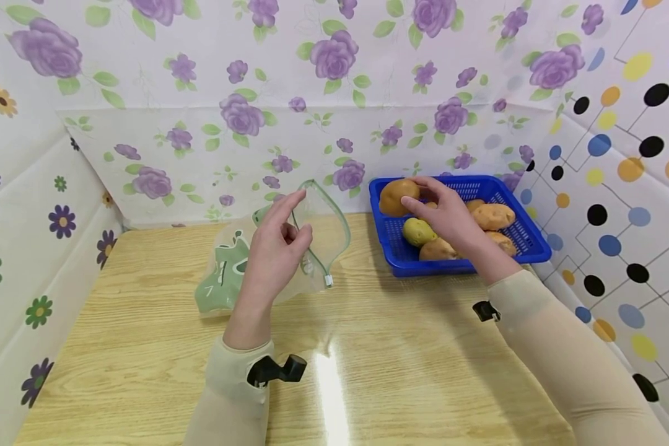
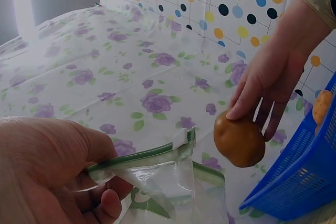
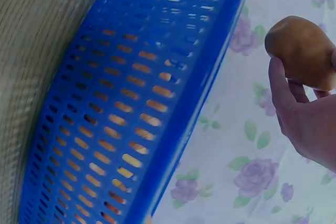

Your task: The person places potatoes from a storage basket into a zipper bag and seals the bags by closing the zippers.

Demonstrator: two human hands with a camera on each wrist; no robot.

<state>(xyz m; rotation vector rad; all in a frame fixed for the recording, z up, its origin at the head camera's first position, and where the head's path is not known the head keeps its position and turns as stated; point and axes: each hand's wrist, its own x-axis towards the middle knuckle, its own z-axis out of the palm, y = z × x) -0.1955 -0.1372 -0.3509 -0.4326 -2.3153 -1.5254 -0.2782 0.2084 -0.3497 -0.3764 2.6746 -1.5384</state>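
A person's left hand (image 1: 275,248) pinches the rim of a clear zip-top bag (image 1: 312,241) with a green printed base, lifting its mouth open toward the other hand, apparently so something can go in. The right hand (image 1: 446,214) grips a brown potato (image 1: 397,195), its fingers curled round it, raised clear of the near corner of a blue perforated basket (image 1: 463,265). Beneath that hand the basket holds more potatoes (image 1: 493,215), most brown and one yellow-green (image 1: 418,232). Bag and basket rest on a wooden table (image 1: 396,359) walled with floral sheeting
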